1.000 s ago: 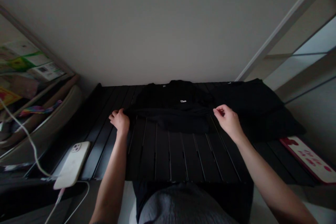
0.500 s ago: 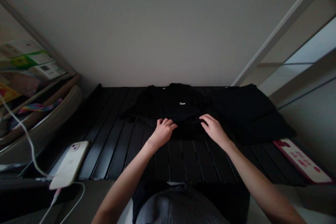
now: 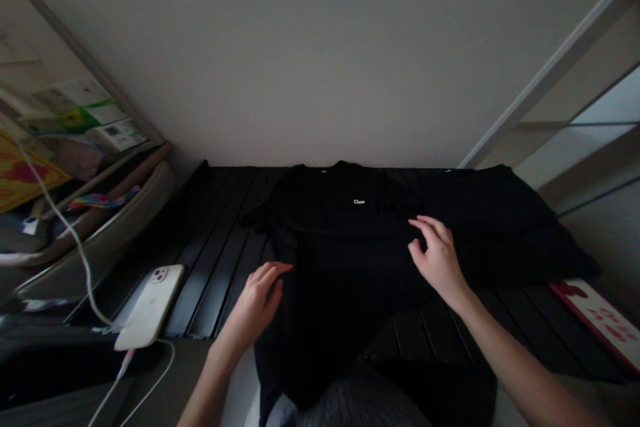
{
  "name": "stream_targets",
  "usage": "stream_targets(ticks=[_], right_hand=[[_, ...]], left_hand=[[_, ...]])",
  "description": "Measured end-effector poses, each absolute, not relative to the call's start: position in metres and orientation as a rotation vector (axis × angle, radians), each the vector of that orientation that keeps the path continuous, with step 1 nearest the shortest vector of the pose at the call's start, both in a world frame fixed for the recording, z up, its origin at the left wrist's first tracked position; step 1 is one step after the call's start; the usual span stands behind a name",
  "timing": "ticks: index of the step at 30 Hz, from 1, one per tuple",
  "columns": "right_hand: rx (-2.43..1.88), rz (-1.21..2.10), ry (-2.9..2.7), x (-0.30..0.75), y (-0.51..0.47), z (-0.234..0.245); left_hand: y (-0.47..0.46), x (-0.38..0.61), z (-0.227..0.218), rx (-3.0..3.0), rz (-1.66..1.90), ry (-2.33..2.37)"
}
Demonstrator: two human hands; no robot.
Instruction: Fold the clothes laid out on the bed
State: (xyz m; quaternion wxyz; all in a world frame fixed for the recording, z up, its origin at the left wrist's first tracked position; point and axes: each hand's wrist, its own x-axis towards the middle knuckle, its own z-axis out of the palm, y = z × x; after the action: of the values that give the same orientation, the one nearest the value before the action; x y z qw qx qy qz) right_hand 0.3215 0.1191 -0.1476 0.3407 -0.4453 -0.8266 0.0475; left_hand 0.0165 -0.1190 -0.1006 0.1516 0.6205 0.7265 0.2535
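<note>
On my head-camera feed, the only view I have, I find a black T-shirt (image 3: 345, 247) laid out lengthwise on a black slatted desk (image 3: 215, 247). Its collar lies toward the far wall, and a small white logo (image 3: 359, 201) sits on the chest. The lower part of the shirt runs over the near edge of the desk, toward the person's grey top (image 3: 350, 407).

The left hand (image 3: 257, 300) is open, fingers loosely spread and grasping nothing, its fingertips just beside the shirt's left side. The right hand (image 3: 437, 257) is also open, with fingers lightly curved over the shirt's right side. No cloth is pinched, but in this low light I cannot confirm contact.

A second black garment (image 3: 500, 227) lies bunched against the shirt's right side. Nearer the left edge of the desk is a smartphone in a white case (image 3: 150, 310), with a white cable (image 3: 75, 240) attached. A red-and-white printed card (image 3: 595, 317) lies at the desk's right end.
</note>
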Motion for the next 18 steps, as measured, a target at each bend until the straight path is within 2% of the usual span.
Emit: stream_targets(ticks=[2,5,8,12,18], right_hand=[[-1.283,0.044,-2.263,0.314,0.095,-0.144],[-1.749,-0.078,-2.347,0.322,0.081,-0.141],[-1.983,0.092,-2.408,0.348,0.094,-0.151],[-1.645,0.55,-2.393,0.376,0.118,-0.167],[-1.074,1.28,-1.965,0.355,0.121,-0.155]], left_hand=[[-0.108,0.043,-0.112,1.776,0.689,2.139],[-0.097,0.074,-0.134,1.708,0.514,2.426],[-0.097,0.08,-0.15,1.58,0.41,2.721],[-0.113,0.056,-0.156,1.382,0.519,2.834],[-0.145,0.026,-0.162,1.347,1.042,2.558]])
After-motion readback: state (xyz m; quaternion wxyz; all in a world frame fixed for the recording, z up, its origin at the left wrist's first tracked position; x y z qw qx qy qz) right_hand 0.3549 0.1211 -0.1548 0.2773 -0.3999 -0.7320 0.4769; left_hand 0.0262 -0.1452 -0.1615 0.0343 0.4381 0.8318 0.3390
